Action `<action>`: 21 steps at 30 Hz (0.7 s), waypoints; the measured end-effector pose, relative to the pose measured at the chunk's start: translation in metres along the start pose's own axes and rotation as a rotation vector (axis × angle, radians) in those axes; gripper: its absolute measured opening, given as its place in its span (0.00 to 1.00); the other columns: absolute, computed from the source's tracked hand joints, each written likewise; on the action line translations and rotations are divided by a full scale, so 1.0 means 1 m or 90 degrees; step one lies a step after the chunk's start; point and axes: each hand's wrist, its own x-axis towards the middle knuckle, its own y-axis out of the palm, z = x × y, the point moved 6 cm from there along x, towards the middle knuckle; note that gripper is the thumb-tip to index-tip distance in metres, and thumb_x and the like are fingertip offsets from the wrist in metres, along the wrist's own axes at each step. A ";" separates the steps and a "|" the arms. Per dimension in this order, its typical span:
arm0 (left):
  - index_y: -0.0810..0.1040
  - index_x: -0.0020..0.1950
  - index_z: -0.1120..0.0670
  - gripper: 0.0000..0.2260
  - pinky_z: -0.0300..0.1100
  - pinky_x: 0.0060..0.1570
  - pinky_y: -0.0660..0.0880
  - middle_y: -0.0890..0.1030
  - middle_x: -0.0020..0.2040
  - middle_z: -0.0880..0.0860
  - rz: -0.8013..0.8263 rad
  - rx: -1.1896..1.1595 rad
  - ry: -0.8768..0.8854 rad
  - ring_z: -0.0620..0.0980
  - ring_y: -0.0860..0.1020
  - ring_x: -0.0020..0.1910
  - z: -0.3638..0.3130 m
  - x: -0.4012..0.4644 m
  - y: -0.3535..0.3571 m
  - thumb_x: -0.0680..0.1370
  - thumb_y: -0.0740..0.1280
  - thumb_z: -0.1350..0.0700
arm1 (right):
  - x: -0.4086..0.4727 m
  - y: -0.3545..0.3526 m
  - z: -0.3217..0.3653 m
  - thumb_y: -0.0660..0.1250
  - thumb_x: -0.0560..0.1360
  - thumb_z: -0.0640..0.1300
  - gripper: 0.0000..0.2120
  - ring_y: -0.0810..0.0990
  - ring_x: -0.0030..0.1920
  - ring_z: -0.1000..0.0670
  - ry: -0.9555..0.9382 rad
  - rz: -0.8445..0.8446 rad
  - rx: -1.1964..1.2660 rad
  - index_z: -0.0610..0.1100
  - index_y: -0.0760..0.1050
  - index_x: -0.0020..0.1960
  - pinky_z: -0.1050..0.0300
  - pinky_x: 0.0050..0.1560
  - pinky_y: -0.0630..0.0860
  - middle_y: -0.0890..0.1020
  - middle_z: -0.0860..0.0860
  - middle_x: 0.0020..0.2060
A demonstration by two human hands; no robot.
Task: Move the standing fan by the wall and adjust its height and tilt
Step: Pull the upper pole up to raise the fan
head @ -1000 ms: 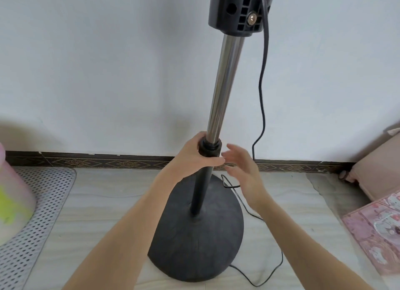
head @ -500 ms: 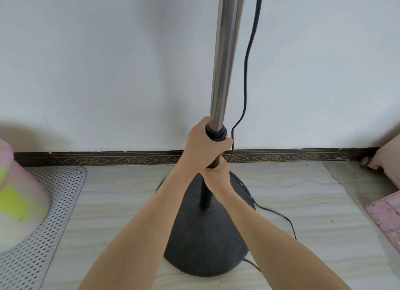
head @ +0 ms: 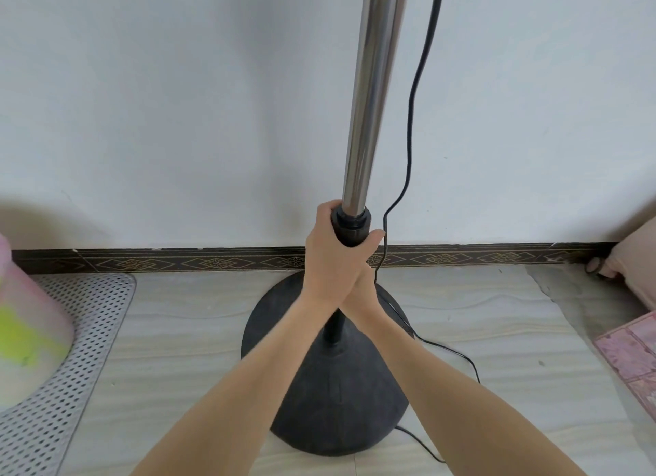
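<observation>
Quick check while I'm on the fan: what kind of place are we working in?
Probably a room in a home, at floor level by a wall. Signs: a plain white wall with a patterned skirting strip, pale tiled floor, and a perforated mat.

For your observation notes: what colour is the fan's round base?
Black, slightly mottled base, seen in the head view.

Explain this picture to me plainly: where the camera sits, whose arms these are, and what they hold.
The camera sits on a person's head, looking down at their own bare arms. The left hand grips the black collar where the chrome tube of a standing fan enters its lower black pole. The right hand holds the pole just below, largely hidden behind the left. The fan's round base stands on the floor near the white wall. Its cord hangs beside the tube.
</observation>
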 end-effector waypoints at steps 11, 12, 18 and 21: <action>0.72 0.44 0.53 0.12 0.36 0.42 0.74 0.75 0.34 0.43 -0.002 0.076 0.034 0.44 0.75 0.36 0.001 0.016 -0.005 0.67 0.73 0.60 | 0.008 0.002 -0.004 0.67 0.71 0.32 0.03 0.77 0.30 0.63 0.005 0.040 -0.008 0.37 0.75 0.44 0.74 0.29 0.70 0.77 0.53 0.30; 0.73 0.44 0.55 0.12 0.41 0.44 0.76 0.77 0.35 0.47 0.018 0.066 0.026 0.50 0.76 0.37 0.004 0.019 -0.004 0.66 0.73 0.60 | 0.009 0.002 -0.004 0.68 0.70 0.32 0.04 0.78 0.31 0.61 0.009 0.044 -0.009 0.36 0.75 0.44 0.72 0.31 0.72 0.78 0.51 0.31; 0.75 0.43 0.61 0.12 0.49 0.45 0.78 0.80 0.38 0.59 0.144 0.023 0.022 0.54 0.77 0.38 0.008 0.027 -0.001 0.62 0.72 0.62 | 0.014 0.001 -0.012 0.67 0.68 0.30 0.06 0.73 0.38 0.46 0.053 0.052 -0.024 0.30 0.73 0.44 0.55 0.39 0.71 0.75 0.35 0.35; 0.75 0.41 0.57 0.11 0.44 0.45 0.77 0.79 0.36 0.51 0.208 0.006 0.008 0.49 0.77 0.38 0.009 0.031 0.000 0.65 0.72 0.68 | 0.015 0.002 -0.013 0.66 0.67 0.31 0.04 0.71 0.34 0.48 0.050 0.074 -0.045 0.34 0.74 0.42 0.59 0.35 0.68 0.74 0.43 0.34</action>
